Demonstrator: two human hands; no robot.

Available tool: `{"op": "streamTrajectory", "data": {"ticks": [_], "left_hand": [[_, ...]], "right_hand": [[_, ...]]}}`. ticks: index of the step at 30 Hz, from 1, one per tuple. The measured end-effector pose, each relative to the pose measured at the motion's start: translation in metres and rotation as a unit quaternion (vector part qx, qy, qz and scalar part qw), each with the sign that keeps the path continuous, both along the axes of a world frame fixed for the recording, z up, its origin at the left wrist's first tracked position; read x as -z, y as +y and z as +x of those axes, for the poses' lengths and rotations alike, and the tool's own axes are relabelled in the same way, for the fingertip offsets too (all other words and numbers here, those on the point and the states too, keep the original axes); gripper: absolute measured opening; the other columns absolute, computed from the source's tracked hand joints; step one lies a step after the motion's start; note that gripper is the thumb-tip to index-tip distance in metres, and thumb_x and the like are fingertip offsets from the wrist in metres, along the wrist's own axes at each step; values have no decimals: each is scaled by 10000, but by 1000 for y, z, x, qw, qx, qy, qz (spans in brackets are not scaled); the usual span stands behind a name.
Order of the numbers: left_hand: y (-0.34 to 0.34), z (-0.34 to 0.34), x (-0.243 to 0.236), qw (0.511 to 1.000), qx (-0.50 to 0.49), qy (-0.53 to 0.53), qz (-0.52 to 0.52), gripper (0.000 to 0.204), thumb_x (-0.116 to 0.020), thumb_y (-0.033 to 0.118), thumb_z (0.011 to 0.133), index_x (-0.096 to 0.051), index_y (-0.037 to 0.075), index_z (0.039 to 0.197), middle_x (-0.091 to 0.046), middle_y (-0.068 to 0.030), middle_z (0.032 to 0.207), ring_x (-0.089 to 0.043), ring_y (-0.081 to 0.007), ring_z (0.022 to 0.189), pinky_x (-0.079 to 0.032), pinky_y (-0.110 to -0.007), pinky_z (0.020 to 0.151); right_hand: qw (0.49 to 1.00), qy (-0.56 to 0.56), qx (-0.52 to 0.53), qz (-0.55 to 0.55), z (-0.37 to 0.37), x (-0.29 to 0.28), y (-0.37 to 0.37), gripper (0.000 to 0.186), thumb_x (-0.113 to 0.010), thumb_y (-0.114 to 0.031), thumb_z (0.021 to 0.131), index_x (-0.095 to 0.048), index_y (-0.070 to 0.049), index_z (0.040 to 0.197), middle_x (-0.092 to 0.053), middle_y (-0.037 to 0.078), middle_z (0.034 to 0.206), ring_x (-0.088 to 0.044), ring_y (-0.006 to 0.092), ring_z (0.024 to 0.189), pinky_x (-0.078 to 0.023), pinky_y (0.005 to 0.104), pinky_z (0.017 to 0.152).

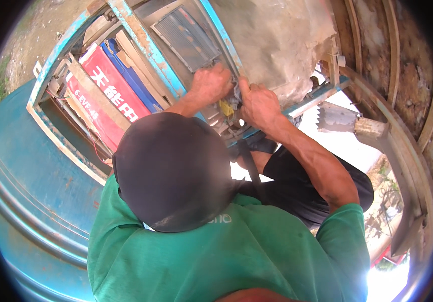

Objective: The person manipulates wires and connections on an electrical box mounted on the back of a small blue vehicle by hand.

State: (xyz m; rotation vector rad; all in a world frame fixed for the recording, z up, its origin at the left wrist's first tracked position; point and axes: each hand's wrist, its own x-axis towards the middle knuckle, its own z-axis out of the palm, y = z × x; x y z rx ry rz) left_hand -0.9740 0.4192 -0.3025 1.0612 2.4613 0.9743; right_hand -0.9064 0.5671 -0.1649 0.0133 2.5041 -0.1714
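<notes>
My left hand (211,82), fingers curled and closed, works at the lower end of a grey finned panel (188,38). What it grips is hidden. My right hand (259,104) is beside a blue metal post (220,32), its index finger along the post's lower end and its other fingers curled in. Between both hands runs a greyish bundle, perhaps wiring, too small to make out. Just below it sits a small yellow part (226,107). A rounded black shape (171,171) in front of my green shirt covers part of my left forearm.
Left of my hands, a red box-like case (109,90) stands beside blue and brown boards inside a rusty blue frame (148,48). A large blue metal body (35,186) lies at far left. A jagged grey metal piece (336,118) juts out at right, near curved brown beams (412,146).
</notes>
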Motion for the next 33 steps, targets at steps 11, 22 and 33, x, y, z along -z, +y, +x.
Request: {"op": "streamTrajectory", "data": {"ticks": [11, 22, 33], "left_hand": [[-2, 0, 5, 999, -10, -27, -40, 215, -700, 317, 887, -680, 125, 980, -655, -124, 973, -719, -381, 806, -584, -547, 718], [-3, -4, -8, 982, -56, -182, 21, 230, -665, 223, 914, -722, 101, 1101, -665, -162, 1094, -667, -427, 1028, -539, -528, 895], [-38, -4, -21, 989, 123, -49, 63, 156, -722, 158, 887, -730, 114, 1037, -635, -69, 1069, -663, -298, 982, -519, -449, 833]], "right_hand": [[995, 23, 15, -95, 25, -22, 24, 591, -703, -61, 787, -467, -47, 1328, -670, 241, 1011, -661, 441, 977, -544, 519, 847], [965, 105, 216, -107, 65, 0, 59, 647, -702, -113, 831, -434, -67, 1418, -667, 304, 1065, -651, 513, 993, -527, 539, 861], [964, 81, 226, -112, 56, 2, 64, 651, -705, -186, 864, -411, -61, 1431, -681, 302, 1060, -659, 506, 999, -523, 538, 871]]}}
